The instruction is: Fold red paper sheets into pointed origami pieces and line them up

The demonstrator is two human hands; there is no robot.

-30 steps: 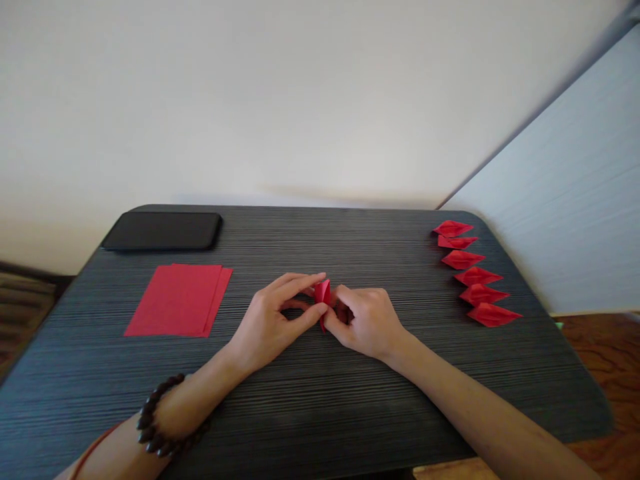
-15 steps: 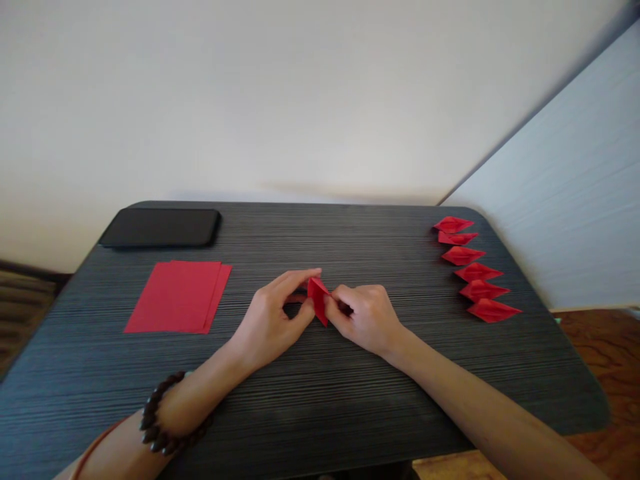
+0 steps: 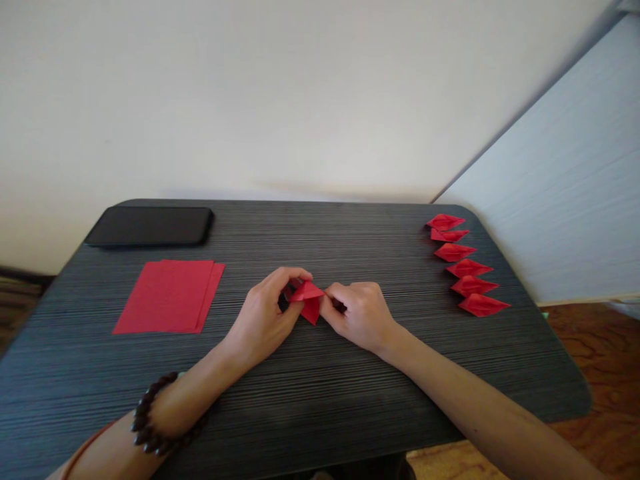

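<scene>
— So, where was the paper (image 3: 307, 298)?
— Near the middle of the tabletop (image 3: 350, 400), between the two hands. It was red and partly folded, with a flap on top and a point hanging down. Whether that point touched the tabletop, I could not tell.
— And the hands?
— Both were closed on it. The left hand (image 3: 265, 320) held its left side, fingers curled over the top and thumb below. The right hand (image 3: 357, 317) pinched its right corner between thumb and forefinger, with the other fingers tucked in.
— Anything on the wrists?
— A dark beaded bracelet (image 3: 150, 420) on the left one, with a thin red cord just behind it.
— What else lay there?
— Flat red sheets (image 3: 167, 297) were stacked to the left, well apart from the hands. Beyond them, at the far left corner, lay a dark phone (image 3: 150, 227). Along the right edge, six red folds (image 3: 463, 267) lay in a row, each just beside the next, with their points to the right.
</scene>
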